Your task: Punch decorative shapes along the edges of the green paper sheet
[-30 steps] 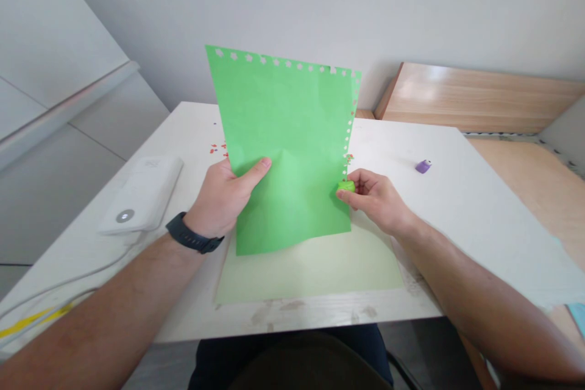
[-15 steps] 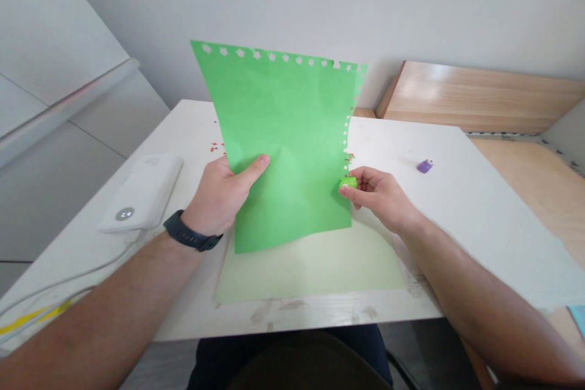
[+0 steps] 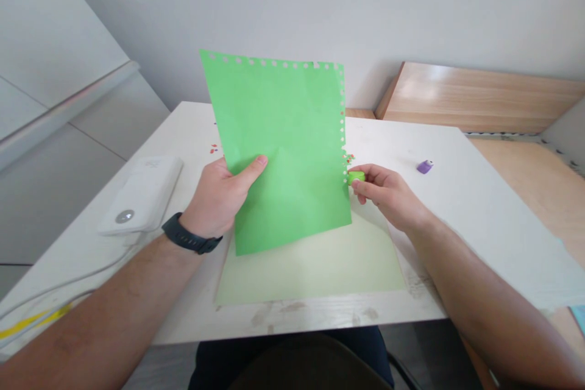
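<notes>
Looking down through the head camera, I see the left hand (image 3: 219, 198) closed on a green paper sheet (image 3: 283, 146). The thumb lies across its front near the lower left edge, and the other fingers are hidden behind it. The sheet is thin, matte and smooth. It stands nearly upright in the centre of the frame, tilted a little to the left, with a soft crease rising from its middle. A row of small punched holes runs along its top edge and another down the upper part of its right edge, leaving both edges scalloped.

The right hand (image 3: 388, 195), just right of centre, pinches a small green punch (image 3: 356, 177) between thumb and fingertips. The punch is rounded, glossy plastic, and it sits right at the sheet's right edge, just below the last hole. Whether the paper is inside its slot I cannot tell.

A dark, matte wristband (image 3: 188, 235) circles the left wrist. Below the raised sheet, a paler green sheet (image 3: 320, 268) lies flat on the white desk (image 3: 479, 207), whose near edge is scuffed. Tiny red paper bits (image 3: 214, 148) speckle the desk left of the sheet. A small purple punch (image 3: 425, 166) rests well apart at the right, and a white rounded device (image 3: 141, 192) with a cable lies at the left of the frame.
</notes>
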Available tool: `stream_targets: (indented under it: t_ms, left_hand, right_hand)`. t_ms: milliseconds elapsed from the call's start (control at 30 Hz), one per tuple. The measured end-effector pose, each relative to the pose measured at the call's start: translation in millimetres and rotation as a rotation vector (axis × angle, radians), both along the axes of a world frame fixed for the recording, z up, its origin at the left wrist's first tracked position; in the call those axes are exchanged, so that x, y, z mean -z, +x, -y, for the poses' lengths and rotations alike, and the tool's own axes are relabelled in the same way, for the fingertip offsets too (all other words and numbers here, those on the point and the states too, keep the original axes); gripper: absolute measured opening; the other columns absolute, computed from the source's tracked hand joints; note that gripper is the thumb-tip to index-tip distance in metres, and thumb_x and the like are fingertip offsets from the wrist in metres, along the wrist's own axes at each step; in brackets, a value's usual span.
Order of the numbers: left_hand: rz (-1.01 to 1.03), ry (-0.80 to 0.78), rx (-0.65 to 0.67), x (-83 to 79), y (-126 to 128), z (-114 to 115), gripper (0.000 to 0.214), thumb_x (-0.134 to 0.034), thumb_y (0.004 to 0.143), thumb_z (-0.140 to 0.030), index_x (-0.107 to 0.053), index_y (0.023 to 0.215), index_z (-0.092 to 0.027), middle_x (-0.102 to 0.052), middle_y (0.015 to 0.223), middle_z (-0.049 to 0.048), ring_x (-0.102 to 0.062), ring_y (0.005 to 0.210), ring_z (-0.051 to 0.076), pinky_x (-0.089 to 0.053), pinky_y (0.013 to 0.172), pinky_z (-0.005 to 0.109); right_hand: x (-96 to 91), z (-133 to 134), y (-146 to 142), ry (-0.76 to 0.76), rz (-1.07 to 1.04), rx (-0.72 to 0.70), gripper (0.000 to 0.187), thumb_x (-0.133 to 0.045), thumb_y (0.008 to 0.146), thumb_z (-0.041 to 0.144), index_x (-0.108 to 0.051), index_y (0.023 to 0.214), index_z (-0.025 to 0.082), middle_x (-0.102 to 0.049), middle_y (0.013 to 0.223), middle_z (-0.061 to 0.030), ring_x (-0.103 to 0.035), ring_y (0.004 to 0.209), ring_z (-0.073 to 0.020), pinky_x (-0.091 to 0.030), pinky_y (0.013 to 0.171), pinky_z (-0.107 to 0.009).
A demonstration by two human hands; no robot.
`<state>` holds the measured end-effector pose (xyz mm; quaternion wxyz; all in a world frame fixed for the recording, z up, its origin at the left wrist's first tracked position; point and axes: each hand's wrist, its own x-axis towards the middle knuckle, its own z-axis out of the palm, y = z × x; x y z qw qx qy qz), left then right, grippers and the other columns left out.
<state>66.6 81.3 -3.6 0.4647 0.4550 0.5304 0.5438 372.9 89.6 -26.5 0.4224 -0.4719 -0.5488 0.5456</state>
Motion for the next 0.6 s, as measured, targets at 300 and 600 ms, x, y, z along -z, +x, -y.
stream_targets:
  t_ms: [300,600]
  left_hand:
    - [0.008,0.017,-0.02,0.5,-0.3,-1.0,0.048,-0.085,0.084,-0.047,-0.078,0.128,-0.027,-0.074,0.138,0.0057,-0.069,0.131,0.035,-0.058,0.112,0.05]
    - [0.016,0.037,-0.027,4.2,-0.9,-2.5,0.049,-0.086,0.084,-0.049,-0.078,0.128,-0.027,-0.073,0.14,0.0042,-0.065,0.136,0.036,-0.053,0.117,0.054]
  right_hand:
    - [-5.6,-9.7,5.5,-0.054,-0.11,0.146,0.033,-0.083,0.085,0.038,-0.076,0.109,0.017,-0.072,0.096,-0.0066,-0.058,0.075,-0.0145,-0.044,0.061,-0.028]
    - [3.2,-25.6,12.9,-0.039,-0.034,0.258,0.039,-0.078,0.086,0.047,-0.07,0.11,0.018,-0.075,0.104,-0.0105,-0.068,0.08,-0.0172,-0.044,0.055,-0.025]
